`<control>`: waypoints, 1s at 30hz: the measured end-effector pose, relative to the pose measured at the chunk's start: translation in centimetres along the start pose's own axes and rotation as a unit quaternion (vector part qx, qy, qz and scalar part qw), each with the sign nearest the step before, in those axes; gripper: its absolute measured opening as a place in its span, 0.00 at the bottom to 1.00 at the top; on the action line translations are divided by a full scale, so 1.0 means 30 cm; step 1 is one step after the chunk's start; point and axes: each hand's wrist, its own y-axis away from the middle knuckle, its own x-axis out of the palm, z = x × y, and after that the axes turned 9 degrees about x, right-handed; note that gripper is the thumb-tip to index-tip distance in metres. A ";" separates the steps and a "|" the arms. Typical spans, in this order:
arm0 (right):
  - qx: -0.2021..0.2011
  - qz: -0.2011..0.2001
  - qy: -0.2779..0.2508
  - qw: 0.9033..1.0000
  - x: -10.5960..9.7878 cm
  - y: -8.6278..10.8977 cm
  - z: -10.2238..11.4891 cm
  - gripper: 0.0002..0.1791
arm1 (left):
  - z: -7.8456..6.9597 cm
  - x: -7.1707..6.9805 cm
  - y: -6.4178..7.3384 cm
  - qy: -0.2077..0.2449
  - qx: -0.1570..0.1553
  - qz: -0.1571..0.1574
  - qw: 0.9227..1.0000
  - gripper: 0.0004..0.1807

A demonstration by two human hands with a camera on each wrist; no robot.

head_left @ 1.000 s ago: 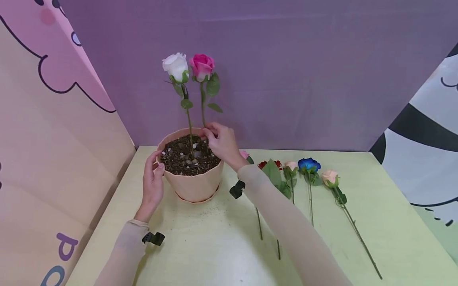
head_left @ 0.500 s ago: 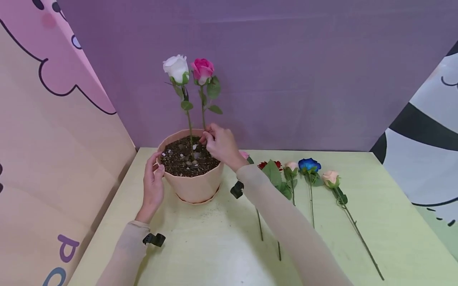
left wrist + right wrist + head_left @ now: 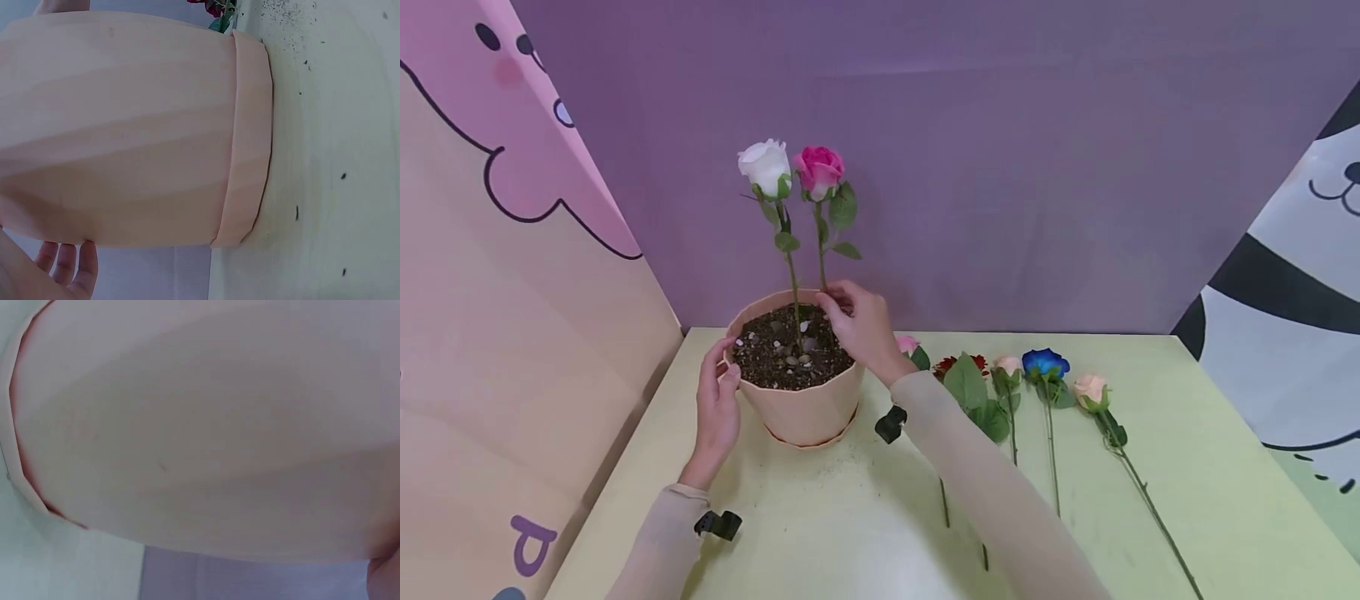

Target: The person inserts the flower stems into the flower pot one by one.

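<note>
In the head view, my right hand (image 3: 863,327) pinches the stem of a pink rose (image 3: 819,171) low down, close to the pot's back right rim. Beside it a white rose (image 3: 765,169) stands upright in the dark, pebbled soil (image 3: 767,367). The soil fills a pale pink flower pot (image 3: 801,406). My left hand (image 3: 718,421) rests its fingers against the pot's left side near the rim. The left wrist view shows several fingertips touching the pot's outer wall (image 3: 125,137). The lower end of the pink rose's stem is hidden behind my right hand.
On the yellowish table (image 3: 820,533), right of the pot, lie a blue rose (image 3: 1046,363), a peach rose (image 3: 1091,390), a pale pink rose (image 3: 1007,367) and a dark red flower (image 3: 951,365), partly behind my right forearm. A purple backdrop (image 3: 1000,183) stands behind.
The head view has tilted, so the scene sits lower. The pink rose has sunk slightly relative to the white one, my right hand staying at its stem. My left hand remains at the pot.
</note>
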 end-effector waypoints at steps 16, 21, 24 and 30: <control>0.055 -0.042 -0.147 0.987 -0.076 0.006 -0.005 0.14 | -0.035 -0.018 0.004 0.027 -0.058 0.049 0.997 0.27; 0.073 -0.031 -0.112 0.991 -0.136 0.025 -0.012 0.14 | -0.037 -0.007 0.004 0.020 -0.058 0.040 0.997 0.27; 0.084 -0.034 -0.105 0.990 -0.169 0.041 -0.032 0.13 | -0.037 0.001 0.006 0.019 -0.053 0.029 0.998 0.27; 0.100 -0.041 -0.139 0.984 -0.238 0.075 -0.077 0.13 | -0.031 0.016 0.009 0.029 -0.040 0.009 0.999 0.27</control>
